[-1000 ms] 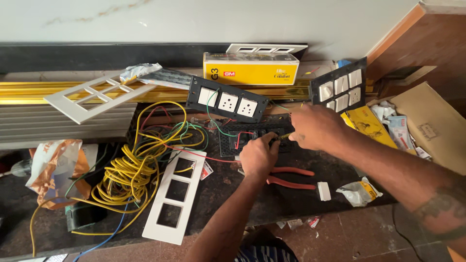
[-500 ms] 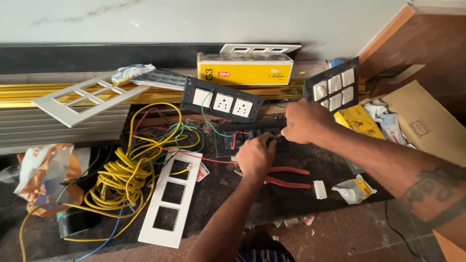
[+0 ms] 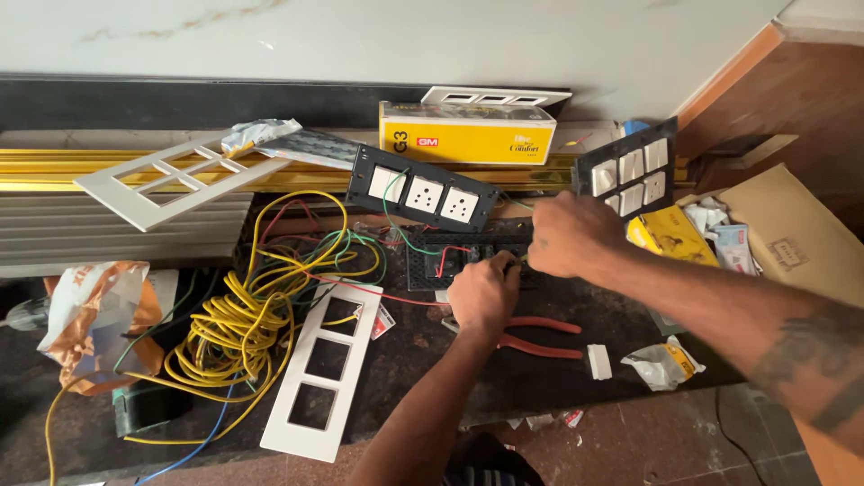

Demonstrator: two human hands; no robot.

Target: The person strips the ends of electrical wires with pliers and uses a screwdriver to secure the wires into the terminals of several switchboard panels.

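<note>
A black switch frame (image 3: 454,256) with red and green wires lies flat in the middle of the dark counter. My left hand (image 3: 481,292) rests at its near edge, its fingers pinched shut on a thin wire end beside the frame. My right hand (image 3: 571,234) is closed in a fist over the frame's right end and grips it; anything else inside the fist is hidden. The two hands almost touch. Just behind them leans a black plate with three white sockets (image 3: 423,189).
Red-handled pliers (image 3: 540,335) lie just right of my left wrist. A yellow wire coil (image 3: 243,324) and a white three-window cover plate (image 3: 324,369) lie to the left. A yellow box (image 3: 463,135), a black switch panel (image 3: 630,171), a white grid plate (image 3: 166,180) and cardboard (image 3: 792,234) surround them.
The view has shifted slightly. Both hands stay at the black frame, and my left hand has edged a little closer to my right hand.
</note>
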